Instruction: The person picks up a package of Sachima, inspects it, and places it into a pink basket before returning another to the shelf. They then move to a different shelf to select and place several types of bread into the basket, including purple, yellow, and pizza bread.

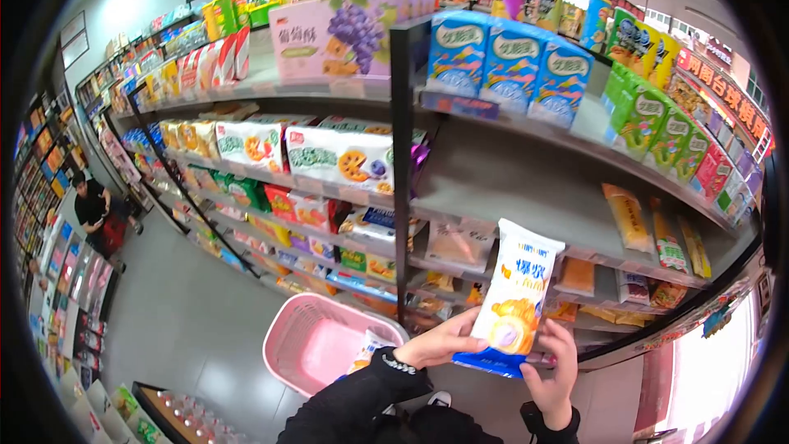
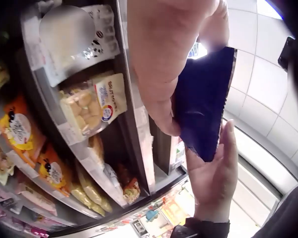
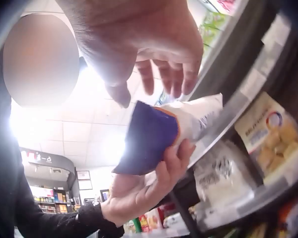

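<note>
In the head view a packaged croissant, white above with a blue bottom end, stands tilted before the shelves. My left hand grips its lower left side, thumb on the front. Beside the lower right edge is my right hand, its fingers loosely bent. The right wrist view shows those fingers and the thumb spread apart over the package, while the left hand supports it from the other side. The dark blue end faces the left wrist camera.
A pink basket stands on the floor, with a similar croissant package inside. Shelves of boxed and bagged snacks curve ahead, split by a black post. Further left, a person is in the aisle.
</note>
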The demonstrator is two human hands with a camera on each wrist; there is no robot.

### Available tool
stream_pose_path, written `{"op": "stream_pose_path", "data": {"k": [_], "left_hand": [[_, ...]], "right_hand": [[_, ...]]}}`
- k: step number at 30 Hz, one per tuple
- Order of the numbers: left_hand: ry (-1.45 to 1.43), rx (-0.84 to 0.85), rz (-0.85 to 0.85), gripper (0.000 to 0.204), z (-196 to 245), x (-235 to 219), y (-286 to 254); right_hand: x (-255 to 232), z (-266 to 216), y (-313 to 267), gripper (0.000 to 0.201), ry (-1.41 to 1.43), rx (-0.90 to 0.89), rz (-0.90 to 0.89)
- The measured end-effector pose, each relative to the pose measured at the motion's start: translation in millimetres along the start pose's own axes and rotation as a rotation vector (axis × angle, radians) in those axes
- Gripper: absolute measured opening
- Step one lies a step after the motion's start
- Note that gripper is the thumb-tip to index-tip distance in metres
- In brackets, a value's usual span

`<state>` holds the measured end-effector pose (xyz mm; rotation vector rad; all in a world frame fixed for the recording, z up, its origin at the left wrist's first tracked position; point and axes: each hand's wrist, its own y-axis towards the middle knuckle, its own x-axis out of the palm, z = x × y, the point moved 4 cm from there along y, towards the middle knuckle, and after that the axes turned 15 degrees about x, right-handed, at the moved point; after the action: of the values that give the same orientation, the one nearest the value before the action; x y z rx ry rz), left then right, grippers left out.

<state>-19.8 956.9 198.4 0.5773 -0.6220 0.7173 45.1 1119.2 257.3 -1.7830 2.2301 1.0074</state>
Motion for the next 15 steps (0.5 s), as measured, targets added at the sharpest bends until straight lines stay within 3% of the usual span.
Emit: {"op": "stream_pose_path", "data": {"k": [1, 2, 5, 8, 11, 12, 15], "left_hand": [[0.028, -0.006, -0.017, 0.074, -4, -10, -20], [0.057, -0.015, -0.036, 0.076, -3, -16, -38], [0.069, -0.104, 0.139, 0.074, -4, -30, -95], [0.047, -0.103, 0.319, 0.068, -17, -55, -150], [0.149, -0.128, 0.408, 0.065, -25, -82, -194], [0.145, -0.174, 0.515, 0.066, -25, -90, -208], [0.126, -0.255, 0.630, 0.066, -48, -130, -255]], "right_hand": [[14, 20, -8, 0.056, 0.069, 0.095, -0.076], [37, 32, -13, 0.073, 0.374, 0.254, -0.263], [92, 42, -38, 0.089, 0.786, 0.580, -0.523], [143, 49, -63, 0.079, 0.846, 0.808, -0.692], [200, 60, -92, 0.071, 0.804, 0.866, -0.820], [219, 70, -107, 0.070, 0.769, 0.907, -0.865], [269, 86, -140, 0.064, 0.715, 1.063, -0.888]]}}
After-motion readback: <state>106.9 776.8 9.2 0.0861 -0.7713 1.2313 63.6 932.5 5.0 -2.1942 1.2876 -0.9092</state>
